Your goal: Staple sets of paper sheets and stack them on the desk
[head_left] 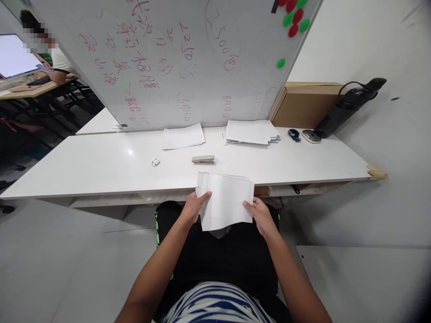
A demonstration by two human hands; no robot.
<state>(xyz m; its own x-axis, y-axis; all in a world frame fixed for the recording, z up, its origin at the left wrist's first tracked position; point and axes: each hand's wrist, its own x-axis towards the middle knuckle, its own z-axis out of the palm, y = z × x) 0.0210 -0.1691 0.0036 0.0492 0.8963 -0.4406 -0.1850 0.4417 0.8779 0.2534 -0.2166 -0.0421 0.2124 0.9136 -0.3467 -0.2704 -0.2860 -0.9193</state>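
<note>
Both of my hands hold a small bundle of white paper sheets (pixel 226 199) above my lap, just in front of the white table's near edge (pixel 101 190). My left hand (pixel 194 207) grips the bundle's left edge with the thumb on top. My right hand (pixel 261 215) grips the right edge near the lower corner. The sheets are slightly fanned at the top left. A beige stapler (pixel 203 159) lies on the table just beyond the bundle.
Two paper stacks lie at the back of the table, one in the middle (pixel 182 136), one to the right (pixel 251 132). A small white object (pixel 155 162), two mice (pixel 303 135), a black bottle (pixel 346 107), a cardboard box (pixel 308 105) and a leaning whiteboard (pixel 175 63) are present. Another person sits far left (pixel 54 63).
</note>
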